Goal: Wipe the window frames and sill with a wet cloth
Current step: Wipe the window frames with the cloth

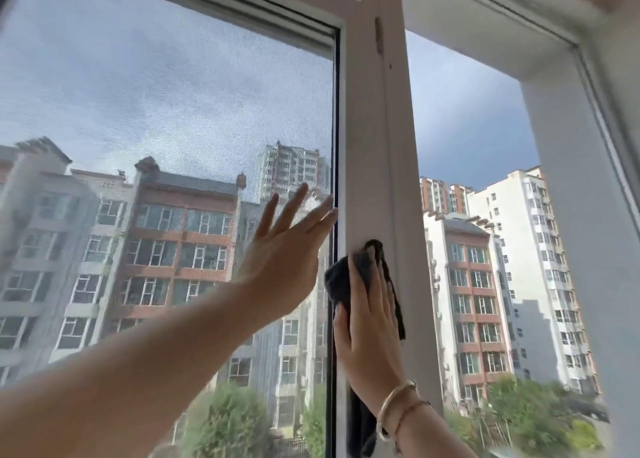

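Apartment blocks point(180, 235), trees point(228, 419), bracelets point(398, 405).

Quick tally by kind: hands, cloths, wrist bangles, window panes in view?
Hands: 2, left hand flat against the mesh screen pane, right hand pressing the cloth
Dark cloth: 1, on the white centre frame
Bangles: 2, right wrist
Panes: 2, screen pane and clear pane
Total: 7

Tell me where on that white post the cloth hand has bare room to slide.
Free: the white centre window post above the dark cloth, up to the small latch. Crowded: the post's lower stretch, under the right hand and hanging cloth; the left hand spreads beside it on the mesh screen.
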Demonstrator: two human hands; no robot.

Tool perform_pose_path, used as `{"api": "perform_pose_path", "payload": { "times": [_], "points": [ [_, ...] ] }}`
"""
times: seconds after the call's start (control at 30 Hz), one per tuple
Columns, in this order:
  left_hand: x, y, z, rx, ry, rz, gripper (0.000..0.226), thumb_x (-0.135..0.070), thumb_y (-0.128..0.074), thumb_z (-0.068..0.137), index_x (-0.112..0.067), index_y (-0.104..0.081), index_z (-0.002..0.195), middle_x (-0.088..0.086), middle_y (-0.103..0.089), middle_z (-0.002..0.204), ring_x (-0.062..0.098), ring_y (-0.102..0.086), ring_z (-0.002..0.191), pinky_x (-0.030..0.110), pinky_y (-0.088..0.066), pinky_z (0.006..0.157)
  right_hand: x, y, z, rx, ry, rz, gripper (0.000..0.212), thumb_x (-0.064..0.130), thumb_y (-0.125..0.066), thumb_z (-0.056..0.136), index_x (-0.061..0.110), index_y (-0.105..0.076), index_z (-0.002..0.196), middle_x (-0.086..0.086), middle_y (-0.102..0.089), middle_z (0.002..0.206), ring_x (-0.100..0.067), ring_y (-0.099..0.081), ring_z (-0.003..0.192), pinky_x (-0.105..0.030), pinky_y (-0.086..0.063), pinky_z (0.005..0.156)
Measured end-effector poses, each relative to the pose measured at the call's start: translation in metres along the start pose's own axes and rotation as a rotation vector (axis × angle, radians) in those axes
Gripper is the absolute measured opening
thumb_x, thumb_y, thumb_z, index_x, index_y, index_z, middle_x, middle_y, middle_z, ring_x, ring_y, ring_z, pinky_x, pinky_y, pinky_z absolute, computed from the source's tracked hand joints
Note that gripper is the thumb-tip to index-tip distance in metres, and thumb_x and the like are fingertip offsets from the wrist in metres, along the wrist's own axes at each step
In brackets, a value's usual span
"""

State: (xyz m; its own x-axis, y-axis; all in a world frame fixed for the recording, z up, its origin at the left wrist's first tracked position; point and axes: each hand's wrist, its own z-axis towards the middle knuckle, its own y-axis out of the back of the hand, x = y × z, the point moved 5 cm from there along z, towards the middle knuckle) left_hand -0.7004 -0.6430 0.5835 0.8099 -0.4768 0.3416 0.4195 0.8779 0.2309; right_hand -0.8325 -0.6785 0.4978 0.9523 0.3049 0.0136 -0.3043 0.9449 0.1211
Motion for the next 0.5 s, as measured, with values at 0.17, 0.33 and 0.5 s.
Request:
{"api": "perform_pose_path", "payload": {
  "times": [0.17, 0.33, 0.5],
  "points": [
    [0.006, -0.004, 0.05, 0.059, -0.025, 0.064, 0.064, -0.014, -0.033, 0.096, -0.03, -0.002, 0.15, -0.016, 0.005, 0.157, 0.017, 0.026, 0.141, 0.045, 0.02, 0.114, 0.0, 0.001, 0.023, -0.028, -0.008, -0.008, 0.059, 0.035, -0.023, 0.096, 0.03, -0.002, 0.15, 0.003, 0.0, 0.16, -0.009, 0.001, 0.146, -0.033, -0.007, 0.118],
    [0.01, -0.011, 0.056, 0.069, -0.056, 0.007, 0.067, -0.01, -0.035, 0.093, -0.031, -0.003, 0.149, -0.022, -0.007, 0.153, 0.014, 0.024, 0.142, 0.048, 0.02, 0.113, 0.003, 0.003, 0.02, -0.008, 0.011, -0.005, 0.06, 0.037, -0.02, 0.095, 0.031, 0.002, 0.15, 0.006, 0.005, 0.159, -0.007, 0.006, 0.146, -0.03, -0.003, 0.119],
    [0.024, -0.004, 0.077, 0.086, -0.07, -0.039, 0.074, -0.001, -0.041, 0.082, -0.035, -0.024, 0.146, -0.015, -0.04, 0.145, 0.002, 0.02, 0.14, 0.041, 0.029, 0.109, -0.001, 0.016, 0.095, 0.04, -0.034, 0.047, 0.06, 0.033, -0.028, 0.1, 0.027, 0.002, 0.151, 0.004, 0.014, 0.158, -0.01, 0.011, 0.145, -0.034, -0.006, 0.12]
  ]
}}
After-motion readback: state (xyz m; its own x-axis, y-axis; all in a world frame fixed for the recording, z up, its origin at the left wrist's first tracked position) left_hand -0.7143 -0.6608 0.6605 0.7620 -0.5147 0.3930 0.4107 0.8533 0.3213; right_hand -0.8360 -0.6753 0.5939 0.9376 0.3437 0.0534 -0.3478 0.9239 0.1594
